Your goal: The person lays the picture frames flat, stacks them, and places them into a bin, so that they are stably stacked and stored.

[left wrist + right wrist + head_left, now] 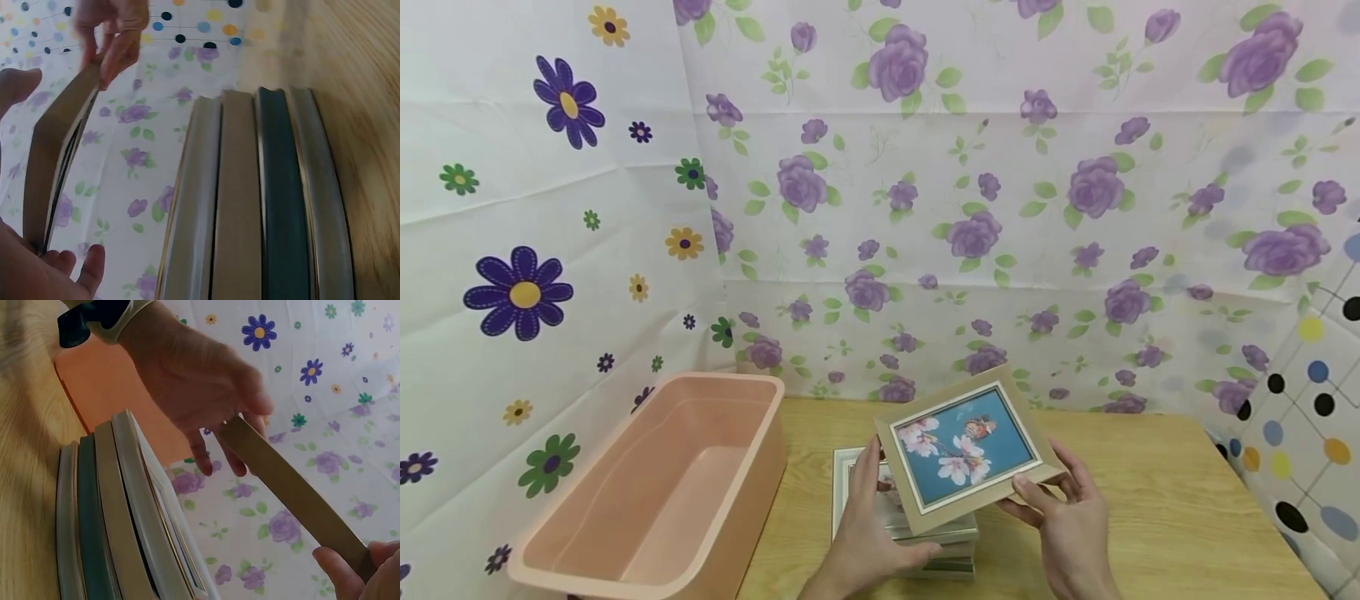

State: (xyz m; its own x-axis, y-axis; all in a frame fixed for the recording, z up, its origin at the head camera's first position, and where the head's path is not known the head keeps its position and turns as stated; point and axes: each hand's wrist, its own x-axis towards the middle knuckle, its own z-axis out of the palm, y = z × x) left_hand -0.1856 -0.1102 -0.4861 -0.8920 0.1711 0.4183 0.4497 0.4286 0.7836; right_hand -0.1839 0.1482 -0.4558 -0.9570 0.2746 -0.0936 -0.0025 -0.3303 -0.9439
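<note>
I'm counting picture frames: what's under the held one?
Below the held frame, four stacked frames lie on the table. The held frame and left hand hide much of the top frame from the head view; the others' faces are covered.

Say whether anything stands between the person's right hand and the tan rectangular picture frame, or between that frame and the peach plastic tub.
Nothing visible separates the right hand from the picture frame, which it pinches. Toward the tub, the left hand is in between, at the frame's left edge, then the tub's raised side wall.
</note>
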